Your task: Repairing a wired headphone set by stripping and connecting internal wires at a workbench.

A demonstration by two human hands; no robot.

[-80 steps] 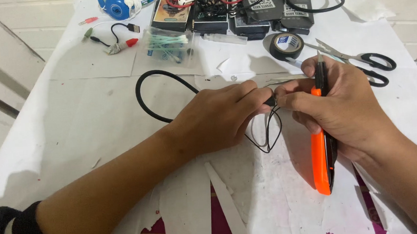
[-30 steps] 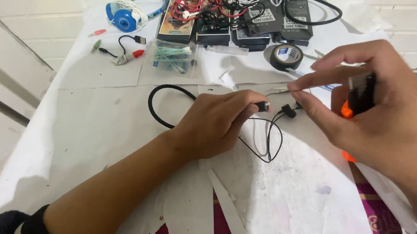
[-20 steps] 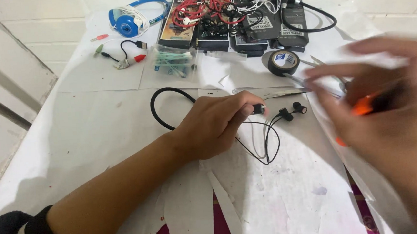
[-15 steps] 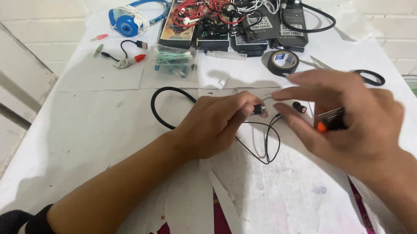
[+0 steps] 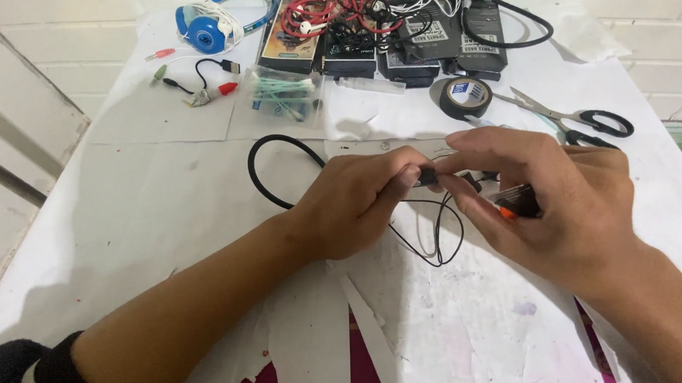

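My left hand (image 5: 354,206) lies on the white paper and pinches a small black earbud piece (image 5: 429,177) between thumb and forefinger. From it a thin black wire (image 5: 441,248) hangs in a small loop, and a thicker black cable (image 5: 263,161) curves out to the left of the hand. My right hand (image 5: 554,200) is closed on an orange and black hand tool (image 5: 515,201) tucked in the palm. Its thumb and forefinger reach to the earbud piece and touch it from the right.
A roll of black tape (image 5: 465,97) and black-handled scissors (image 5: 584,121) lie behind my right hand. Further back are dark boxes with tangled red, white and black cables (image 5: 381,25), blue headphones (image 5: 208,29), a clear bag of green parts (image 5: 286,99) and small clip leads (image 5: 206,90).
My right hand swung out to the right with the tool, then came back; its fingertips now meet the earbud piece. My left hand has kept its pinch in place.
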